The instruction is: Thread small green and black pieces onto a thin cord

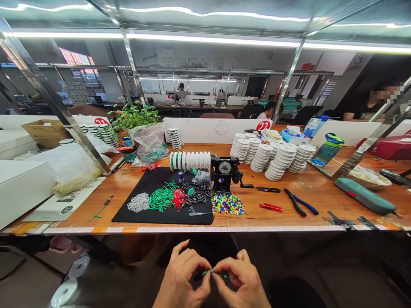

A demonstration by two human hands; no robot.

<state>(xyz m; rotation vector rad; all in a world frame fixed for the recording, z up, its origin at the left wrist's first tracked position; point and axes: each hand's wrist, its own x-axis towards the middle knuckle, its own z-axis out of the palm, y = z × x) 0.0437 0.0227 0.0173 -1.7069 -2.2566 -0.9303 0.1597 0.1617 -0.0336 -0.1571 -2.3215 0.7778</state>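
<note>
My left hand (183, 273) and my right hand (241, 276) meet in front of the table's edge, fingertips almost touching. Each is closed in a pinch between thumb and forefinger. Small green tube pieces (224, 276) show at both pinches, apparently on one thin strand; the strand itself is too fine to make out. Beyond the hands, a black mat (128, 214) bears piles of silver beads (138, 202), green tubes (162, 197), red pieces (179, 197) and black pieces (197, 194). Mixed coloured beads (227, 204) lie at its right.
A black winder with a dial (224, 169) carries a row of white spools (194, 160). Pliers (300, 202), a red cutter (271, 207) and black snips (268, 189) lie to the right. White spool stacks (276, 164) stand behind. A teal case (364, 195) sits far right.
</note>
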